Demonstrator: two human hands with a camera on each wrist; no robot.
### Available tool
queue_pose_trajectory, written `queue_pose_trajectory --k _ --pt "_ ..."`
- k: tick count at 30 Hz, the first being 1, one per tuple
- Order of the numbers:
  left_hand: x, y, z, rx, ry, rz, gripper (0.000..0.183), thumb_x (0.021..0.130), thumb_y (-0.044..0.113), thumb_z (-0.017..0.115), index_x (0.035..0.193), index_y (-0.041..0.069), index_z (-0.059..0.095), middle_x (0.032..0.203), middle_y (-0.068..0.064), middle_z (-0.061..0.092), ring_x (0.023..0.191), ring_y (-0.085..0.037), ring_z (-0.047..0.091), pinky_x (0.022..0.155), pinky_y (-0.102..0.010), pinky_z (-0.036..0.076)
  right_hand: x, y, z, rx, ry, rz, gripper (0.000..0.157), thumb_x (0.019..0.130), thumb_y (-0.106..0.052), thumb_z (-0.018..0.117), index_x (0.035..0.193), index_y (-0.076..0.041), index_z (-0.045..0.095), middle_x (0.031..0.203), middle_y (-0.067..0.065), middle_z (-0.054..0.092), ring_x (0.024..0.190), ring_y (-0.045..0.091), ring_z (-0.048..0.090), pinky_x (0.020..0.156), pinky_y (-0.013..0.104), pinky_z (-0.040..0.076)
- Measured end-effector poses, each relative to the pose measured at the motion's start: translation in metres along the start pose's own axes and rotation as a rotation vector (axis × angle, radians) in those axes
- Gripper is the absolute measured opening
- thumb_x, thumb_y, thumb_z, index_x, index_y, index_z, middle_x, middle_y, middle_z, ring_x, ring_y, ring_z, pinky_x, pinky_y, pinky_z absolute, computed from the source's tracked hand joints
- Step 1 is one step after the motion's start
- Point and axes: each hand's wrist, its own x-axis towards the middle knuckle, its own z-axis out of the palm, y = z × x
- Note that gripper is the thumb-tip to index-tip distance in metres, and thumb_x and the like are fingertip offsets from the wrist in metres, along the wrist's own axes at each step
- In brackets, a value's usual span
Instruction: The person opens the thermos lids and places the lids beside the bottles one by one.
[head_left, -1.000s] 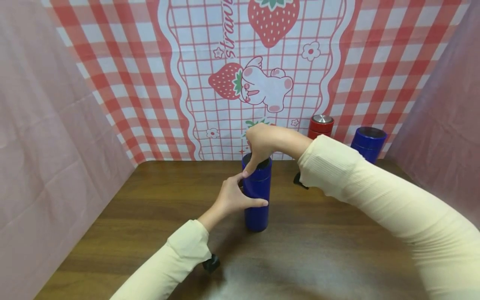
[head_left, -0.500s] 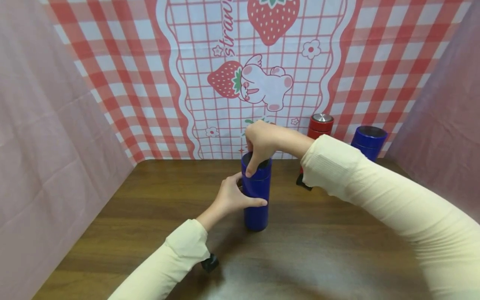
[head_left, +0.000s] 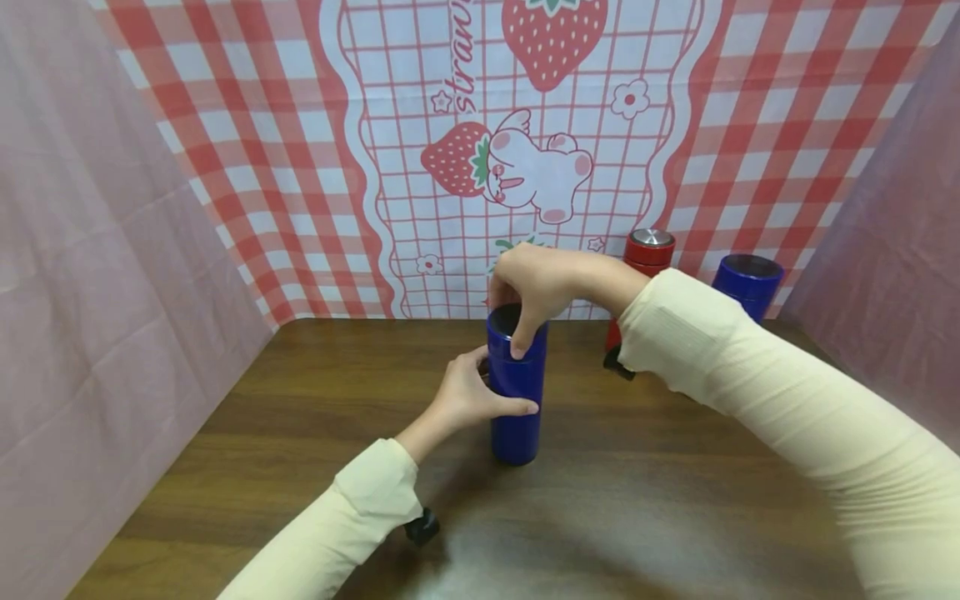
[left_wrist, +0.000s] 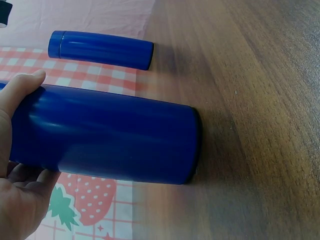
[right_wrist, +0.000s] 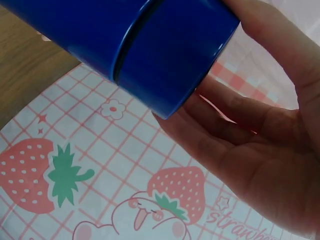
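A tall blue flask [head_left: 516, 392] stands upright near the middle of the wooden table [head_left: 300, 433]. My left hand [head_left: 467, 395] grips its body from the left, thumb across the front. My right hand [head_left: 528, 287] comes down from above and grips the blue lid [head_left: 517, 337], fingers curled round its rim. In the left wrist view the flask body [left_wrist: 110, 140] fills the frame with my left hand [left_wrist: 20, 165] wrapped round it. In the right wrist view the lid [right_wrist: 170, 60] lies against my right hand's fingers [right_wrist: 250, 130].
A red flask [head_left: 647, 254] with a silver top and a second blue flask [head_left: 746, 283] stand at the back right by the strawberry-print cloth [head_left: 510, 150]. The second blue flask [left_wrist: 100, 49] also shows in the left wrist view. Pink cloth walls close in both sides.
My right hand has turned on the lid, its fingers shifting from the lid's left side towards the front. The flask and my left hand have stayed in place.
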Motion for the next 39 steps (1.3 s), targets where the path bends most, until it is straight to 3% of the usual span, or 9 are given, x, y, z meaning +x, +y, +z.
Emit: queue_pose_trajectory --k 15,22,28,32,39 --pt "0.003 0.004 0.002 -0.014 0.002 0.01 0.065 0.063 0.032 0.089 0.119 0.013 0.062 0.11 -0.005 0.072 0.1 -0.018 0.068 0.082 -0.033 0.057 -0.007 0.014 -0.001 0.049 -0.027 -0.1 0.052 0.068 -0.024 0.087 0.114 -0.01 0.066 0.11 0.004 0.07 0.102 0.018 0.066 0.092 0.037 0.055" --pt "0.002 0.002 0.003 -0.013 0.004 0.004 0.065 0.063 0.032 0.089 0.119 0.012 0.062 0.11 -0.005 0.072 0.099 -0.018 0.068 0.083 -0.033 0.057 -0.008 0.019 0.003 0.138 -0.068 -0.168 0.054 0.07 -0.012 0.085 0.12 -0.01 0.063 0.119 0.005 0.067 0.113 0.021 0.063 0.101 0.042 0.051" --pt "0.001 0.002 0.0 -0.005 0.014 0.012 0.065 0.063 0.033 0.089 0.118 0.011 0.062 0.109 -0.007 0.072 0.096 -0.018 0.068 0.08 -0.033 0.057 -0.01 0.021 0.007 0.182 -0.043 -0.187 0.061 0.075 -0.014 0.081 0.13 -0.007 0.056 0.13 0.009 0.061 0.121 0.025 0.057 0.105 0.048 0.046" --pt "0.0 0.002 0.0 0.002 0.014 -0.001 0.067 0.062 0.034 0.089 0.119 0.012 0.062 0.11 -0.006 0.072 0.098 -0.018 0.068 0.08 -0.032 0.057 -0.011 0.017 0.007 0.129 -0.012 -0.133 0.069 0.076 -0.028 0.081 0.134 -0.004 0.052 0.133 0.011 0.059 0.123 0.026 0.056 0.104 0.046 0.048" --pt "-0.002 0.002 0.0 -0.025 0.003 -0.018 0.073 0.064 0.033 0.088 0.125 0.008 0.058 0.115 -0.01 0.07 0.101 -0.022 0.068 0.082 -0.034 0.058 -0.007 0.003 0.004 -0.004 -0.027 0.089 0.074 0.076 -0.052 0.075 0.127 0.0 0.057 0.122 0.014 0.065 0.112 0.027 0.062 0.095 0.043 0.053"
